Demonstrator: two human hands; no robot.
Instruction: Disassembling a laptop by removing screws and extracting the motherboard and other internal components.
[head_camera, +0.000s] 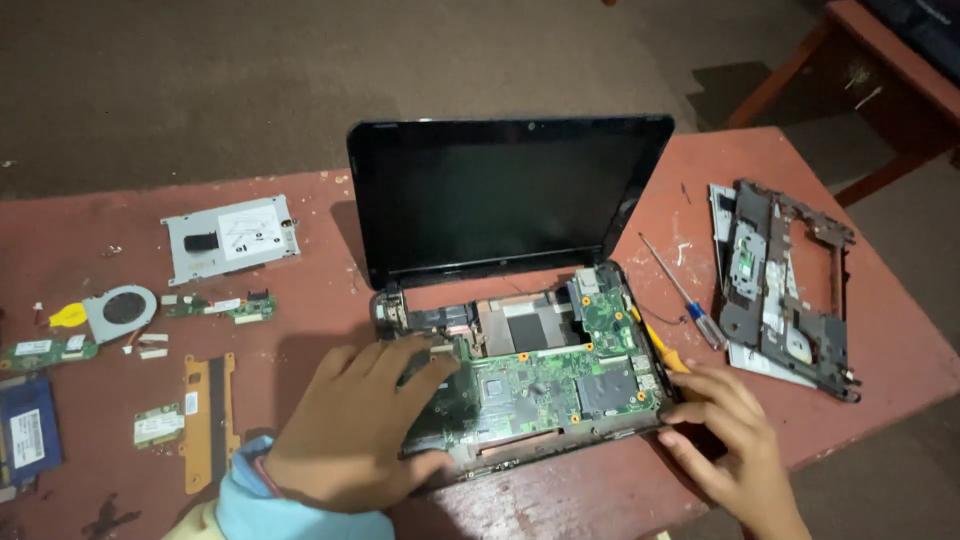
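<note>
Opened laptop (515, 340), table centre: left hand (350, 430) lies spread flat over the green motherboard (550, 380), hiding its 9 o'clock end; right hand (725, 440), fingers loosely spread, touches the base's 3 o'clock corner, its wrist cut off by the frame. Board's long axis runs 9 to 3 o'clock, tilted slightly; dark screen (500, 190) stands at 12. Yellow tool (662, 350) partly hidden beside the base.

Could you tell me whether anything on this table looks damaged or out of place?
The laptop lies opened up, green board bare, its parts scattered over the red table. The keyboard frame juts past the right edge.
</note>
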